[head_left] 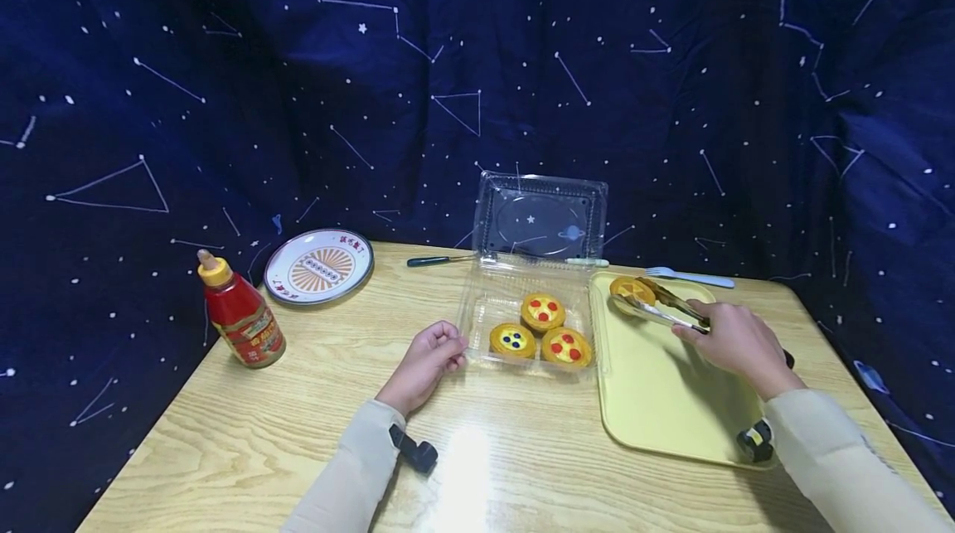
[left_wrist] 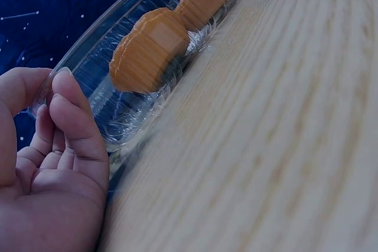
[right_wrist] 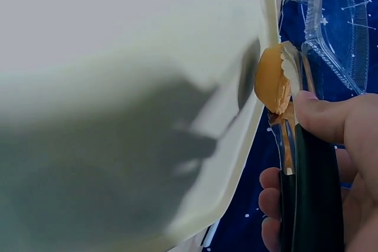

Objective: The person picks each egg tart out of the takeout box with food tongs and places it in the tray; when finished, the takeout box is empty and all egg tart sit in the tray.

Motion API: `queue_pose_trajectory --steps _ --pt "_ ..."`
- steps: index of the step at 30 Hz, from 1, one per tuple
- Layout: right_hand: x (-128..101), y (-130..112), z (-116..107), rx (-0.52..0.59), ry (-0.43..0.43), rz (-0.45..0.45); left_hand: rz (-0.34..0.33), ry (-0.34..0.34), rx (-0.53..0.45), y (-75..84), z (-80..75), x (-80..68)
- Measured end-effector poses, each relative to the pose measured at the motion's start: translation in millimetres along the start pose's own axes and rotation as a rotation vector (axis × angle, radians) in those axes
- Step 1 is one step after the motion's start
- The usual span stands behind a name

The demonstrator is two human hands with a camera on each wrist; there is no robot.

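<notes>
My left hand (head_left: 430, 360) pinches the near left rim of a clear plastic clamshell box (head_left: 477, 309), thumb against fingers in the left wrist view. Inside the box lie three toy egg tarts (head_left: 542, 312), two with red dots and one with blue dots. With my right hand (head_left: 739, 344) I grip dark-handled metal tongs (right_wrist: 316, 187). Their tips pinch another tart (right_wrist: 271, 79), whose top shows a lattice in the head view. This tart is held above the far left corner of a yellow tray (head_left: 664, 400), its shadow falling on the tray.
The box's lid (head_left: 540, 218) stands raised at the back. Behind the tray lies a light blue fork (head_left: 694, 277), and a dark-handled tool (head_left: 429, 261) lies left of the lid. A patterned plate (head_left: 319, 266) and a red sauce bottle (head_left: 246, 322) stand on the left.
</notes>
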State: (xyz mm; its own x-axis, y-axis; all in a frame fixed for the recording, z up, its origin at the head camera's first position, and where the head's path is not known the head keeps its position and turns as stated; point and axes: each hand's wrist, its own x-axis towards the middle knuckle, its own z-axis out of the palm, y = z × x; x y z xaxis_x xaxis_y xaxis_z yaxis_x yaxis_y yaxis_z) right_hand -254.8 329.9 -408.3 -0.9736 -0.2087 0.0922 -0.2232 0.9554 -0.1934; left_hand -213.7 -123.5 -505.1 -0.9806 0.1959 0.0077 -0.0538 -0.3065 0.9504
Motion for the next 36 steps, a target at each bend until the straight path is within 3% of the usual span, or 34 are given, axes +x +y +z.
queue_pose_trajectory --steps 8,23,36 --pt "-3 4 3 -0.020 -0.035 0.012 -0.006 -0.014 0.003 0.5 1.6 0.4" --pt "-8 3 -3 0.050 -0.081 0.055 -0.002 -0.005 0.008 0.3 1.7 0.4" --pt "-12 -8 -20 0.045 -0.005 0.034 -0.006 -0.004 0.008 -0.1 -0.7 0.9"
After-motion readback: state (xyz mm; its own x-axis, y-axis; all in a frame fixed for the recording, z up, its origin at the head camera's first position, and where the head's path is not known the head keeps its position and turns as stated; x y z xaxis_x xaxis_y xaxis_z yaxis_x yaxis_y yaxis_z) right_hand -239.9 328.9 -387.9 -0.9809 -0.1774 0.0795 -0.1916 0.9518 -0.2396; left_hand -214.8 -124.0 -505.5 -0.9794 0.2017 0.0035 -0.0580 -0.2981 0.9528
